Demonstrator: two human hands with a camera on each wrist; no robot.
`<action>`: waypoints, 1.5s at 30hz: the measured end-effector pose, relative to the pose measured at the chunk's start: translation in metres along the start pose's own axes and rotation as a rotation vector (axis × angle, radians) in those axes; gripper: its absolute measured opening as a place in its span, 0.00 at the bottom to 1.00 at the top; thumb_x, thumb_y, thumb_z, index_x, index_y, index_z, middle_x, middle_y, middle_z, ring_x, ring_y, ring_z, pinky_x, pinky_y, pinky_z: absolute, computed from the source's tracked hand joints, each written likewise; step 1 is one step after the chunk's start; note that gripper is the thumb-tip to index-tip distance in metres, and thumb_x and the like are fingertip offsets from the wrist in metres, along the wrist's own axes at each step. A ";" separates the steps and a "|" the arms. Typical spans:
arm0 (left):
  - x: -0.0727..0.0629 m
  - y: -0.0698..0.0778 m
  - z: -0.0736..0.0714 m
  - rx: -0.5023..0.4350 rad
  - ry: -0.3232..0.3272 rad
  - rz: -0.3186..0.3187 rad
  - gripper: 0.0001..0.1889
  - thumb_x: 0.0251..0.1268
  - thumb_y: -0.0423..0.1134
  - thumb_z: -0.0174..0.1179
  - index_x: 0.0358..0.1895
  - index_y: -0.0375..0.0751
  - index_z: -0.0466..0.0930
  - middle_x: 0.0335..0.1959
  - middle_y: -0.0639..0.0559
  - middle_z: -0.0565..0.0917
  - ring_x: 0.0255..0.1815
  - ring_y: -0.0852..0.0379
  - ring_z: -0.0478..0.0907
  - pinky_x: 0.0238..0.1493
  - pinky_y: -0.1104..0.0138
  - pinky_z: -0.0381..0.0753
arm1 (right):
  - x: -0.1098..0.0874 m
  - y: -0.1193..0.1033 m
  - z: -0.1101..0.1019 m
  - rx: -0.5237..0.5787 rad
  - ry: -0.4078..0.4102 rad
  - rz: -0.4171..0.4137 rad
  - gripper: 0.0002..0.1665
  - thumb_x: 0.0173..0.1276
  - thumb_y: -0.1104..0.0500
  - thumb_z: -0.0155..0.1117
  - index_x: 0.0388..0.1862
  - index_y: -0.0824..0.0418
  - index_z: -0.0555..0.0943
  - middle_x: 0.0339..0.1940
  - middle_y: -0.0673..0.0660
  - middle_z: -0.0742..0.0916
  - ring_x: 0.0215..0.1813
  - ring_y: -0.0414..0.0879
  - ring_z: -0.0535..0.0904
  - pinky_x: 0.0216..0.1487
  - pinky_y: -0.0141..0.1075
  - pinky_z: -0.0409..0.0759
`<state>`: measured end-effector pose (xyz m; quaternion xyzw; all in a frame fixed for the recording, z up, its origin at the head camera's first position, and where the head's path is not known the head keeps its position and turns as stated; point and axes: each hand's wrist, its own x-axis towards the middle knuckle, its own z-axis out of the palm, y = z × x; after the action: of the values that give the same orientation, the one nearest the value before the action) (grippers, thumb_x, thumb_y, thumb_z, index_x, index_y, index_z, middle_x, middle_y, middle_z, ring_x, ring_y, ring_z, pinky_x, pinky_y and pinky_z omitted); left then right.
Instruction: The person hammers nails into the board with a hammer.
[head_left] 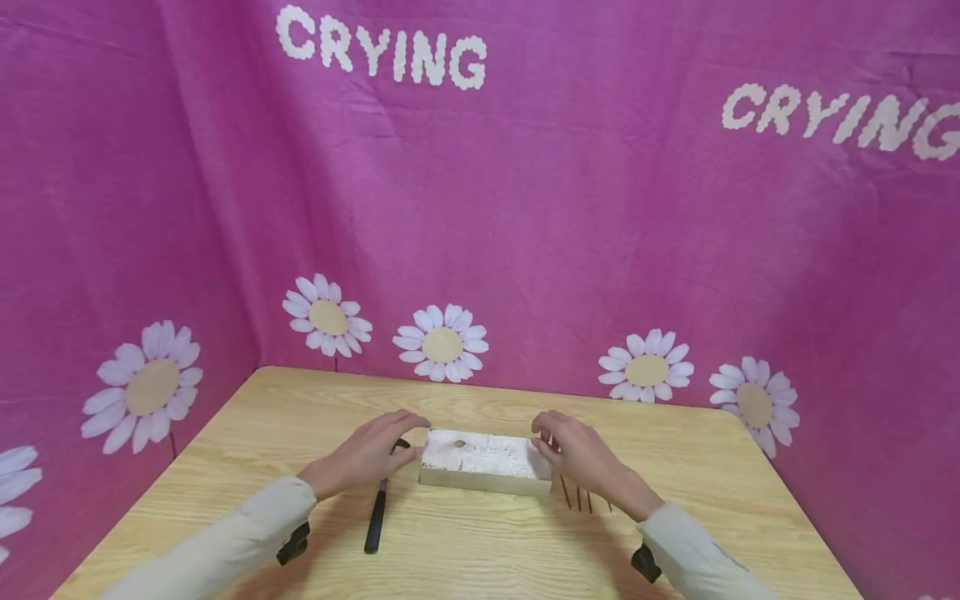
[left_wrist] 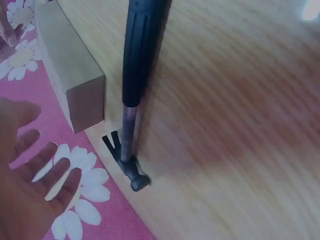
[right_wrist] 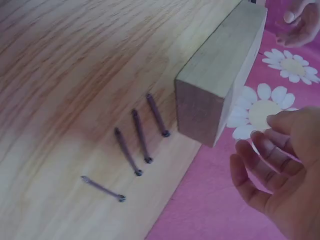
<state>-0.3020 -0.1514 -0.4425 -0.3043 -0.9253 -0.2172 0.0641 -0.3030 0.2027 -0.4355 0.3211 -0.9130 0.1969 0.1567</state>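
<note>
A wooden block (head_left: pixel 486 477) with a pale, scuffed top lies on the table between my two hands. My left hand (head_left: pixel 367 457) hovers by its left end, fingers loosely extended and holding nothing. Beside and below that hand is a claw hammer (left_wrist: pixel 137 65); its black grip points toward me and its head lies farther off. At the block's right end, my right hand (head_left: pixel 583 457) has relaxed, slightly bent fingers with nothing in them. Several dark nails (right_wrist: pixel 141 137) lie just right of the block; in the head view the right hand partly hides them.
The light wood-grain table (head_left: pixel 300 400) carries all of these things. Behind it and along both sides hangs a pink cloth (head_left: pixel 525 233) printed with white daisies and lettering. Dark wrist devices (head_left: pixel 294 543) sit at both sleeve cuffs.
</note>
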 end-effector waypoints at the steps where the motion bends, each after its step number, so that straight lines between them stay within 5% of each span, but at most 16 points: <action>1: -0.002 -0.001 0.001 0.010 0.013 -0.009 0.21 0.76 0.41 0.65 0.67 0.40 0.78 0.63 0.44 0.82 0.65 0.44 0.79 0.66 0.46 0.77 | -0.001 0.002 0.000 0.011 0.001 0.021 0.05 0.71 0.67 0.70 0.42 0.62 0.82 0.34 0.49 0.83 0.33 0.40 0.79 0.33 0.31 0.79; 7: -0.010 -0.006 0.006 -0.043 0.080 -0.138 0.24 0.74 0.47 0.67 0.65 0.37 0.76 0.55 0.42 0.83 0.50 0.47 0.82 0.49 0.51 0.83 | -0.010 0.018 -0.004 0.067 -0.033 0.135 0.06 0.69 0.69 0.70 0.36 0.62 0.81 0.29 0.49 0.81 0.32 0.38 0.75 0.31 0.31 0.76; 11: -0.015 -0.008 0.004 -0.088 0.087 -0.243 0.23 0.71 0.50 0.70 0.54 0.37 0.75 0.39 0.46 0.79 0.34 0.55 0.74 0.32 0.62 0.74 | -0.017 0.024 -0.006 0.108 -0.108 0.206 0.09 0.68 0.71 0.69 0.31 0.62 0.78 0.26 0.50 0.81 0.30 0.39 0.74 0.31 0.32 0.74; 18: -0.031 -0.007 0.004 -0.058 -0.060 -0.378 0.25 0.66 0.56 0.72 0.42 0.39 0.72 0.27 0.53 0.74 0.26 0.57 0.69 0.28 0.64 0.66 | -0.027 0.026 -0.002 0.154 -0.238 0.401 0.10 0.66 0.70 0.72 0.28 0.62 0.80 0.24 0.50 0.82 0.28 0.41 0.75 0.29 0.34 0.75; 22: -0.036 -0.004 0.003 -0.004 -0.137 -0.441 0.26 0.61 0.60 0.74 0.36 0.41 0.73 0.24 0.52 0.74 0.26 0.56 0.69 0.30 0.65 0.65 | -0.030 0.025 0.002 0.150 -0.260 0.432 0.09 0.64 0.69 0.74 0.27 0.63 0.84 0.23 0.51 0.83 0.26 0.42 0.76 0.28 0.34 0.77; 27: -0.038 0.002 0.003 0.039 -0.173 -0.466 0.28 0.54 0.62 0.78 0.26 0.44 0.74 0.21 0.53 0.75 0.24 0.56 0.69 0.29 0.66 0.63 | -0.030 0.019 0.003 0.132 -0.245 0.480 0.08 0.61 0.70 0.77 0.25 0.64 0.85 0.22 0.51 0.84 0.27 0.42 0.76 0.29 0.34 0.77; 32: -0.037 0.007 0.005 -0.046 -0.185 -0.509 0.25 0.52 0.52 0.81 0.17 0.43 0.75 0.12 0.55 0.78 0.14 0.61 0.76 0.21 0.70 0.70 | -0.030 0.023 0.010 0.142 -0.221 0.494 0.13 0.57 0.72 0.74 0.18 0.63 0.83 0.16 0.49 0.80 0.22 0.40 0.73 0.25 0.33 0.74; 38: -0.037 0.008 0.003 -0.188 -0.173 -0.556 0.18 0.55 0.33 0.78 0.16 0.38 0.77 0.10 0.51 0.80 0.10 0.60 0.78 0.17 0.67 0.82 | -0.033 0.075 0.051 0.134 -0.239 0.468 0.19 0.53 0.66 0.73 0.11 0.54 0.76 0.09 0.42 0.71 0.14 0.36 0.66 0.17 0.31 0.68; 42: -0.039 0.005 -0.001 -0.102 -0.096 -0.489 0.14 0.53 0.28 0.71 0.19 0.39 0.75 0.14 0.53 0.76 0.14 0.60 0.73 0.16 0.70 0.74 | -0.034 0.096 0.062 0.100 -0.268 0.492 0.20 0.53 0.63 0.74 0.10 0.51 0.74 0.09 0.40 0.68 0.15 0.36 0.63 0.17 0.32 0.65; 45: -0.040 0.003 -0.006 -0.001 -0.056 -0.430 0.14 0.58 0.27 0.67 0.20 0.40 0.72 0.17 0.54 0.71 0.18 0.58 0.68 0.20 0.68 0.66 | -0.030 0.074 0.040 0.104 -0.284 0.519 0.19 0.57 0.63 0.73 0.12 0.54 0.76 0.11 0.43 0.68 0.17 0.38 0.63 0.20 0.33 0.65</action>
<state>-0.2681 -0.1731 -0.4457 -0.1060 -0.9702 -0.2176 -0.0097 -0.3344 0.2529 -0.5023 0.1090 -0.9661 0.2298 -0.0446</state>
